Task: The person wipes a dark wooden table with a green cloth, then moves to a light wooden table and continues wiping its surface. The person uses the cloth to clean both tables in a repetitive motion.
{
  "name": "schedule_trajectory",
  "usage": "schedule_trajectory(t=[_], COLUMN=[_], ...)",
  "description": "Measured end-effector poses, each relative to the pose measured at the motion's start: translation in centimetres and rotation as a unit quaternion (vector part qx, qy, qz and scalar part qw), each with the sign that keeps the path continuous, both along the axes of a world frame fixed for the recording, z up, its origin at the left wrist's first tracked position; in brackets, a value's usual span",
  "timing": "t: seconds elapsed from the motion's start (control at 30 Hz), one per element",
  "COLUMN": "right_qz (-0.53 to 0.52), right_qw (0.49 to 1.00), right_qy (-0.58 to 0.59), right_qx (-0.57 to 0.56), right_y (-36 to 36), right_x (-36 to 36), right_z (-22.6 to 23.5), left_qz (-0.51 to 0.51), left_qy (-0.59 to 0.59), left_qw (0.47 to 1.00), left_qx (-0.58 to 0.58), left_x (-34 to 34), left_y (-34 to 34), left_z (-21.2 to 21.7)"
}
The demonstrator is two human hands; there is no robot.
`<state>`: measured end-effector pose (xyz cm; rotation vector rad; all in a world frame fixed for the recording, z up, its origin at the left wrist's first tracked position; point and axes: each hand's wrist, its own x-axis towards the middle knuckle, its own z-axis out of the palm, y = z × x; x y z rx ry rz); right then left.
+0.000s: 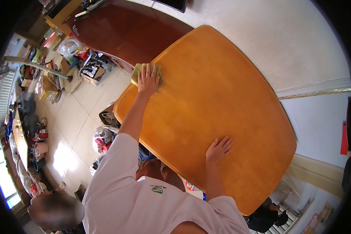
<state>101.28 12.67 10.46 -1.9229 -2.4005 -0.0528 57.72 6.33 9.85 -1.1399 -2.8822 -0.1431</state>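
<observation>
My left hand lies flat, fingers stretched, on a folded yellow-green cloth at the far left edge of the orange-brown wooden table. Part of the cloth is hidden under the palm and fingers, and a corner of it shows past the table's edge. My right hand rests palm down on the bare tabletop near its closer side, with the fingers extended and nothing held.
A dark red-brown desk adjoins the table's far left side. Bags and a box of items stand on the tiled floor to the left. A white wall borders the far right. Other people appear at the lower left and lower right.
</observation>
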Motion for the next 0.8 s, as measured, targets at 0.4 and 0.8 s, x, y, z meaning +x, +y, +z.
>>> schedule_trajectory(t=[0.4, 0.8], right_qz=[0.019, -0.034], right_qw=[0.998, 0.998], right_qy=[-0.012, -0.036], right_qx=[0.065, -0.032], right_y=[-0.3, 0.2], right_x=[0.2, 0.1], right_z=[-0.5, -0.5], left_qz=[-0.193, -0.266], left_qy=[-0.028, -0.115], left_qw=[0.975, 0.949], left_qx=[-0.109, -0.128], left_x=[11.2, 16.3], left_y=[2.0, -9.3], left_z=[2.5, 2.5])
